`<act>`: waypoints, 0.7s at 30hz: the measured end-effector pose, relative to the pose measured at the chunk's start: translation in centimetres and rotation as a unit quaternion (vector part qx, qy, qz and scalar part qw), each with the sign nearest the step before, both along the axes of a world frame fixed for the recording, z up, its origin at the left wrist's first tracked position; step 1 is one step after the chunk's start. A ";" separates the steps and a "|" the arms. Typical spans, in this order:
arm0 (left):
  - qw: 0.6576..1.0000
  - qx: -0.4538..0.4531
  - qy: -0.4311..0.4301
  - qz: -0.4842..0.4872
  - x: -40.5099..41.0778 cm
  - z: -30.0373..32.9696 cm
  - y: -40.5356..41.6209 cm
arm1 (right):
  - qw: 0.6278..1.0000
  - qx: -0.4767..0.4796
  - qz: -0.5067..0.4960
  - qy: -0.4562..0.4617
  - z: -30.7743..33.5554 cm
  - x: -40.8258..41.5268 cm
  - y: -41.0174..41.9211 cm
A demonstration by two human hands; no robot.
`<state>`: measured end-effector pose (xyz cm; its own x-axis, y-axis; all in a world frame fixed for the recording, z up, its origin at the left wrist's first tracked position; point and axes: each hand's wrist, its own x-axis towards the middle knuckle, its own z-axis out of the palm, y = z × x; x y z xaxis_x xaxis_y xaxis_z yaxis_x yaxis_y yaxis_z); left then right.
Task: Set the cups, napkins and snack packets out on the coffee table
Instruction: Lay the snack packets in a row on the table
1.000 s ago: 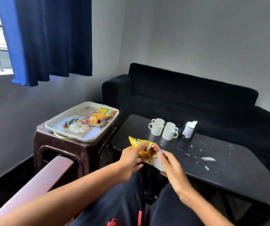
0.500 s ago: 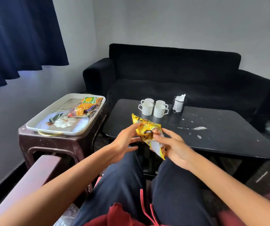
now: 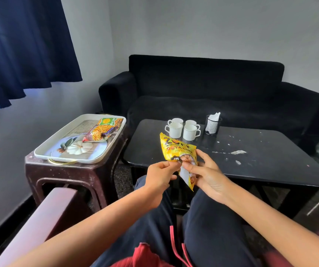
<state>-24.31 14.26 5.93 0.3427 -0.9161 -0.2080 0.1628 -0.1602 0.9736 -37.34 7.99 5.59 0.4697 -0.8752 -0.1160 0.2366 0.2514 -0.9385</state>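
I hold a yellow snack packet [image 3: 176, 149] upright over the near edge of the black coffee table [image 3: 270, 162]. My left hand [image 3: 161, 176] pinches its lower left edge and my right hand [image 3: 205, 175] grips its lower right side. Several white cups [image 3: 182, 129] stand grouped at the table's far left, and a black mesh holder with white napkins [image 3: 212, 125] stands just right of them. Two more snack packets [image 3: 104, 129] lie on a white tray [image 3: 62, 158] to the left.
The tray rests on a dark brown plastic stool [image 3: 66, 176] beside the table. A black sofa [image 3: 203, 83] runs behind the table. White crumbs [image 3: 237, 152] are scattered on the tabletop. A chair armrest [image 3: 45, 218] lies at my lower left.
The view has swung right and down. The packet has turned more upright in my hands, and both hands have shifted down to its lower end.
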 end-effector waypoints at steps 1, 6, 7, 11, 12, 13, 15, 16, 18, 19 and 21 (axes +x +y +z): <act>1.000 0.011 0.006 0.004 0.1 -0.1 0.0 | 1.000 -0.020 0.000 0.009 0.0 0.1 0.1; 0.997 0.038 0.059 0.014 0.5 -0.3 -0.2 | 0.987 -0.138 -0.006 0.084 0.3 0.3 0.7; 0.996 0.040 0.076 0.012 0.5 -0.2 -0.3 | 0.982 -0.161 -0.010 0.100 0.4 0.3 0.7; 0.992 0.044 0.119 0.000 0.5 -0.2 -0.6 | 0.967 -0.216 -0.015 0.134 0.8 0.1 0.7; 0.992 0.042 0.120 -0.005 0.5 -0.2 -0.7 | 0.966 -0.222 -0.016 0.135 0.9 0.0 0.8; 0.992 0.038 0.122 -0.013 0.5 -0.3 -0.7 | 0.964 -0.227 -0.018 0.136 1.0 0.0 0.9; 0.992 0.025 0.119 -0.029 0.6 -0.4 -0.7 | 0.965 -0.227 -0.018 0.133 1.2 -0.1 0.9; 0.993 0.018 0.109 -0.038 0.7 -0.3 -0.7 | 0.967 -0.221 -0.014 0.128 1.3 -0.2 1.0; 0.996 0.002 0.059 -0.066 0.8 -0.3 -0.8 | 0.979 -0.183 -0.001 0.092 1.6 -0.2 1.1; 0.996 -0.008 0.031 -0.082 0.9 -0.3 -0.9 | 0.987 -0.147 0.009 0.058 1.7 -0.1 1.1; 0.994 -0.027 -0.016 -0.104 1.2 -0.1 -1.1 | 0.997 -0.070 0.025 -0.012 1.9 -0.1 1.0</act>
